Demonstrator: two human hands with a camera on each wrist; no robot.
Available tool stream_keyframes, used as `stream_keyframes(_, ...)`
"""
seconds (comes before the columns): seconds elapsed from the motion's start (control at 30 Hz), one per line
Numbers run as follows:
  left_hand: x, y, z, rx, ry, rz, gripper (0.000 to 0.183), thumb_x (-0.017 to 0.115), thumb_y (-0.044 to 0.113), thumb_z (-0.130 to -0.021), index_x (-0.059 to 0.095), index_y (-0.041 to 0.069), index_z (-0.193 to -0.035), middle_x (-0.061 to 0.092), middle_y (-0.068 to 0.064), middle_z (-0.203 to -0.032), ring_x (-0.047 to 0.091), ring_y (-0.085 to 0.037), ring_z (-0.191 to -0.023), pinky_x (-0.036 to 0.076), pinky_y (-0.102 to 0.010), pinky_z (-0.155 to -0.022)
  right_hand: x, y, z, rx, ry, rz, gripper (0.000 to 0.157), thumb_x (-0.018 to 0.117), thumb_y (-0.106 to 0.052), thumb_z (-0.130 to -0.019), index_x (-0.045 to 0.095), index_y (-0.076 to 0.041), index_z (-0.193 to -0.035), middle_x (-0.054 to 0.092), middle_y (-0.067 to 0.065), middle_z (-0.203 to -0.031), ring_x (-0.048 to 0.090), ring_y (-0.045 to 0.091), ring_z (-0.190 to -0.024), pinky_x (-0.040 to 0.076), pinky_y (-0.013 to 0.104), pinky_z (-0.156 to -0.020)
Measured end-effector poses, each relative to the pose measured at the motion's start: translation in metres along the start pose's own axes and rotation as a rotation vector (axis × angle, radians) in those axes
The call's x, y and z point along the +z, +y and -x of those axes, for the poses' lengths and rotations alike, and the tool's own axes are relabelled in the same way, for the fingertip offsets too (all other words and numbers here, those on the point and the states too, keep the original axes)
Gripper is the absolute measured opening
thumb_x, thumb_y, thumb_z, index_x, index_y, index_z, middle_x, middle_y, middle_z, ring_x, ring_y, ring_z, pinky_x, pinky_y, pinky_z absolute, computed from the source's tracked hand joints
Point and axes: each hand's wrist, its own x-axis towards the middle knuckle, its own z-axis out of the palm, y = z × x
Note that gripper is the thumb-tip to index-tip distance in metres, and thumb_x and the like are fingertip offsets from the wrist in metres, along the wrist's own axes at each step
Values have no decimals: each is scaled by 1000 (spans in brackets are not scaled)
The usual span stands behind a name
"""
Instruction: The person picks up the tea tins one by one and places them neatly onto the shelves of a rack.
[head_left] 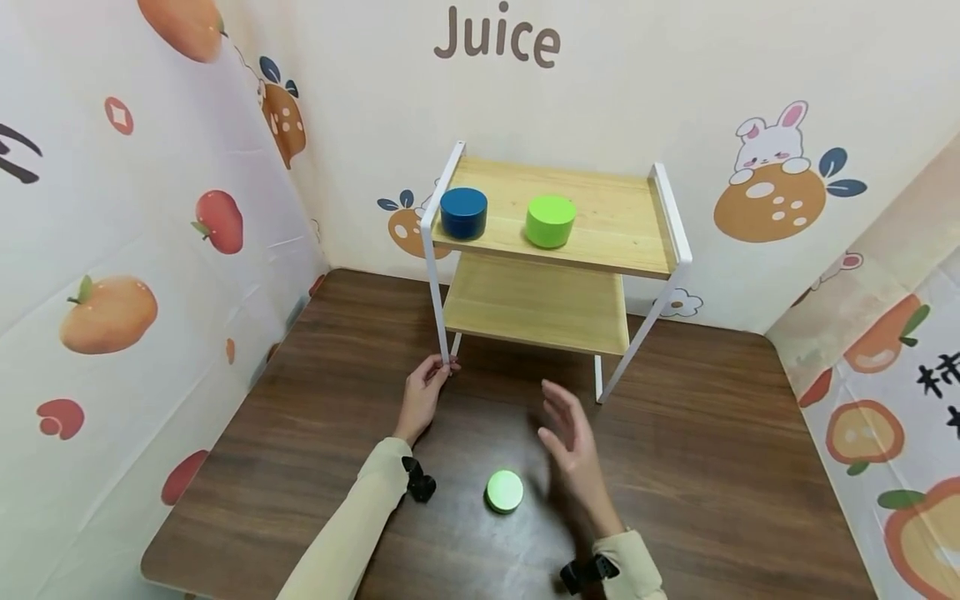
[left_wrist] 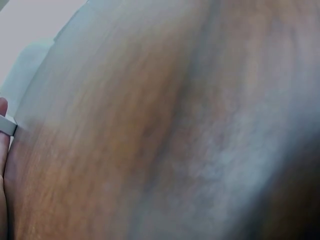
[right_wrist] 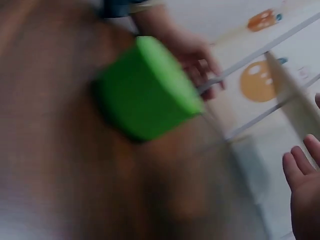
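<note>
A two-tier rack has a wooden top shelf (head_left: 600, 208), a lower shelf (head_left: 536, 304) and white metal legs. My left hand (head_left: 420, 400) pinches the foot of its front left leg (head_left: 437, 304); the left wrist view catches only a few fingers at its edge. Over the table, right of a small round green container (head_left: 505, 491), hovers my right hand (head_left: 576, 446), fingers parted and holding nothing. That green container (right_wrist: 145, 90) looms large and blurred in the right wrist view. On the top shelf stand a dark blue round container (head_left: 463, 214) and a lime-green one (head_left: 551, 222).
The rack stands on a dark brown wooden table (head_left: 712, 467), near the back wall. Fruit-printed cloth (head_left: 247, 208) covers the walls behind and at both sides. Each wrist wears a black strap (head_left: 588, 573) with a small camera.
</note>
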Motion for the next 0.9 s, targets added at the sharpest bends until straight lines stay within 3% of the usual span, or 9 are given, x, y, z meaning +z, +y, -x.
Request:
stream_keyframes(0.13,-2,2,-1,3,1,-8,28,56,13,-110,66,-6,-128,72,-27,-124,67,-38,-121,54,-43,-106,7,15,22,42,-60,-61,59,51,22,-95,32,19,-151,50,2,-158,50,15,-147,44,29,-119)
stream_keyframes(0.33,1,0,-4,4,12,-9,27,56,12,-110,66,-5,-128,72,-26,-123,69,-33,-118,53,-26,-100,13,25,44,76,-140,-149,59,46,22,-98,27,19,-153,47,5,-161,51,21,-147,46,30,-118)
stream_keyframes(0.5,7,-2,-5,-3,-6,3,28,56,14,-110,66,-4,-129,72,-25,-124,69,-25,-118,53,-22,-99,10,27,58,111,-193,-157,61,47,19,-99,25,17,-155,45,11,-163,52,24,-147,47,30,-117)
stream_keyframes(0.7,7,-3,-2,9,-9,7,27,56,12,-110,66,-4,-129,71,-27,-125,69,-35,-121,55,-36,-104,9,25,66,185,-259,-131,68,56,13,-100,25,7,-161,32,39,-161,50,28,-149,44,28,-119)
stream_keyframes(0.8,3,-4,-1,14,-3,0,27,55,11,-110,66,-4,-130,71,-26,-124,68,-37,-121,55,-45,-106,11,24,68,171,-302,-106,74,59,13,-99,23,5,-163,28,46,-158,49,33,-149,44,27,-119)
stream_keyframes(0.9,0,-4,0,15,1,-6,27,56,11,-110,66,-3,-130,72,-25,-123,69,-34,-120,54,-46,-106,14,24,70,161,-318,-67,79,64,13,-96,23,4,-163,30,45,-158,48,38,-148,42,25,-120)
